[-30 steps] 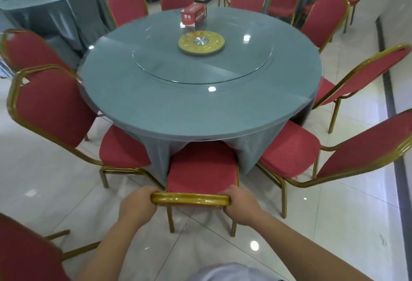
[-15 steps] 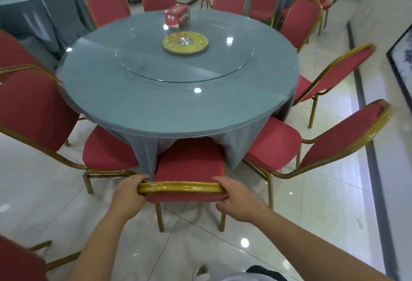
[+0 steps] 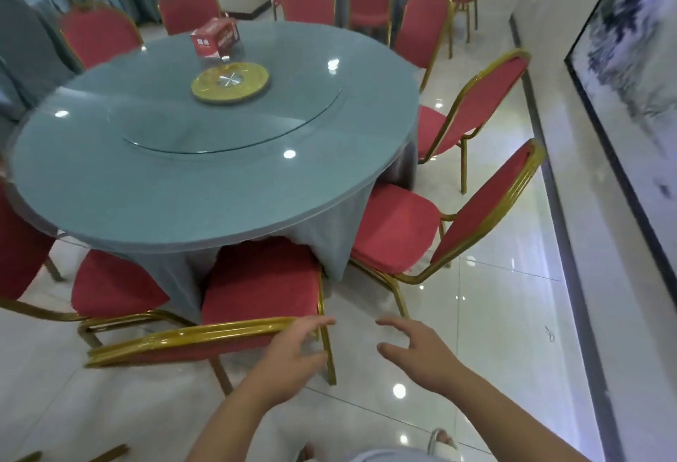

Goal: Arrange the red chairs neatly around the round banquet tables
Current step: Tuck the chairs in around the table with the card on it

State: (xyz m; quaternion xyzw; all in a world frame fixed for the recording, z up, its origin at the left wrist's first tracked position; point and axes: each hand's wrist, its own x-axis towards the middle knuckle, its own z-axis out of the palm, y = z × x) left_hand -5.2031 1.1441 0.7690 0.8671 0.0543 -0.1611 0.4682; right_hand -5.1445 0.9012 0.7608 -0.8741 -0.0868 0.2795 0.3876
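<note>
Near chair: matt red cloth upholstery on a glossy, ridged gold metal frame. Round table: grey-blue cloth under a smooth clear glass top and glass turntable. Floor: polished, reflective pale tiles.

A tissue box sits on the round table, behind the turntable hub. A chair is tucked under the table's near edge, another chair to its right.

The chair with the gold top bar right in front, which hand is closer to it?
Left. The left hand is at the right end of the chair's gold top bar; the right hand hangs open, apart, further right.
</note>
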